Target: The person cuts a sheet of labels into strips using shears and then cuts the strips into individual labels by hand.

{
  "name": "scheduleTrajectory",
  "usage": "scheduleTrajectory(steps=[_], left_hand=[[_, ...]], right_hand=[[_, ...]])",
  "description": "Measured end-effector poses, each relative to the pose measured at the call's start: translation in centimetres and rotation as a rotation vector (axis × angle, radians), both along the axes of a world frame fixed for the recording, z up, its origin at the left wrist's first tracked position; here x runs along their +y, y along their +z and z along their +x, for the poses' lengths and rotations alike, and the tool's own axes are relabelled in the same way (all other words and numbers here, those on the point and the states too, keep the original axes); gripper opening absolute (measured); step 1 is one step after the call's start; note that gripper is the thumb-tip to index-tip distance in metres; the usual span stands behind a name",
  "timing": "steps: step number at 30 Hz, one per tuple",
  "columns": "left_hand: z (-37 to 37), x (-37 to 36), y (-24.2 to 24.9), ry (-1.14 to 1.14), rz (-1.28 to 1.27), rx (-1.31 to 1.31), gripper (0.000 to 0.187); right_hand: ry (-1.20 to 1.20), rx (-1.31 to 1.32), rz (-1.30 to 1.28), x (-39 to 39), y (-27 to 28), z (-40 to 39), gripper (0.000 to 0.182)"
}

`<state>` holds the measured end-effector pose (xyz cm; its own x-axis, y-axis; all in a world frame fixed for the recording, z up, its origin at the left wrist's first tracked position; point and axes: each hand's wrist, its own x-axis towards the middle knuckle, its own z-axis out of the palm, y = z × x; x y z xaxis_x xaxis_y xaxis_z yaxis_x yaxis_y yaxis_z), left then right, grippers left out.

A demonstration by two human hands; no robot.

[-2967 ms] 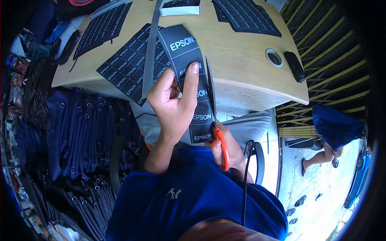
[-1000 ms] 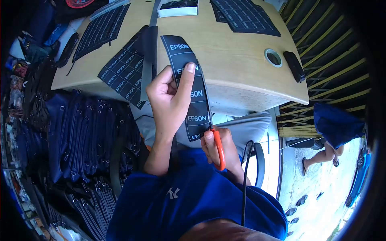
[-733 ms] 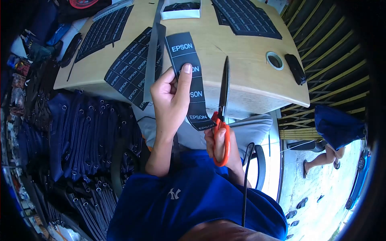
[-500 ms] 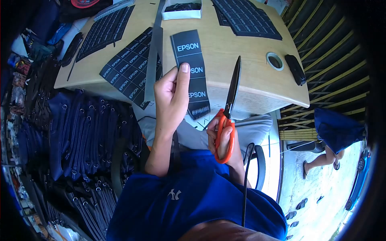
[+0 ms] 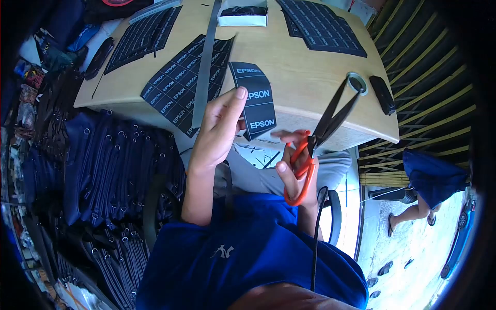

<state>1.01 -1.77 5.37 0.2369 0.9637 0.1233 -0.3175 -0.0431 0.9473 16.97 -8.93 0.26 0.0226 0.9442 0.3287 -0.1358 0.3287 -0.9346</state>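
Observation:
Between the thumb and fingers of my left hand [image 5: 219,126] is a black strip of EPSON labels [image 5: 258,106], held up in front of the table edge with its face toward me. My right hand [image 5: 297,168] has its fingers through the orange handles of a pair of scissors [image 5: 326,124]. The dark blades are parted and point up and to the right, apart from the strip. Behind my left hand, a larger sheet of EPSON labels [image 5: 173,93] lies on the table, with a long grey strip [image 5: 205,77] across it.
On the wooden table [image 5: 305,77] are more label sheets [image 5: 330,33], a white box [image 5: 243,20] with black pieces, a tape roll [image 5: 357,82] and a black case [image 5: 382,95]. Dark blue straps [image 5: 119,170] hang at the left. A person's leg [image 5: 411,214] shows beyond the slatted gate [image 5: 413,103].
The scissors have opened and swung to the right, away from the strip. My left hand has tilted the strip, which now sits lower and appears shorter. The view has shifted slightly.

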Motion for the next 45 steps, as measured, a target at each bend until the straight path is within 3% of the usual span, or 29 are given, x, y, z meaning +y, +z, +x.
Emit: scheduleTrajectory(steps=[3,7,9,14,30,36,41,45], left_hand=[[0.9,-0.6,0.9,0.043,-0.043,-0.097,0.028],[0.0,0.3,-0.1,0.019,0.038,-0.046,0.026],[0.1,0.4,0.5,0.090,0.021,-0.149,0.025],[-1.5,1.8,-0.3,0.173,0.049,-0.125,0.031],[-2.7,4.3,-0.8,0.287,0.154,-0.189,0.024],[-5.5,6.9,-0.9,0.227,0.228,-0.060,0.023],[-11.0,11.6,-0.1,0.289,0.152,0.209,0.020],[-16.5,18.9,-0.3,0.340,0.278,0.526,0.017]], right_hand=[[-0.019,-0.013,-0.021,1.2,1.5,-0.5,0.039],[0.091,0.016,-0.122,2.4,1.2,-1.7,0.027],[0.120,-0.031,-0.153,2.2,1.2,-1.9,0.025],[0.059,0.027,-0.228,1.9,-0.1,-2.3,0.019],[0.090,0.116,-0.210,1.7,-1.4,-2.6,0.014],[0.088,0.038,-0.238,1.3,-2.2,-1.5,0.019],[0.193,0.044,-0.118,0.6,-2.7,-0.1,0.026],[0.194,-0.057,-0.146,0.0,-3.0,1.0,0.029]])
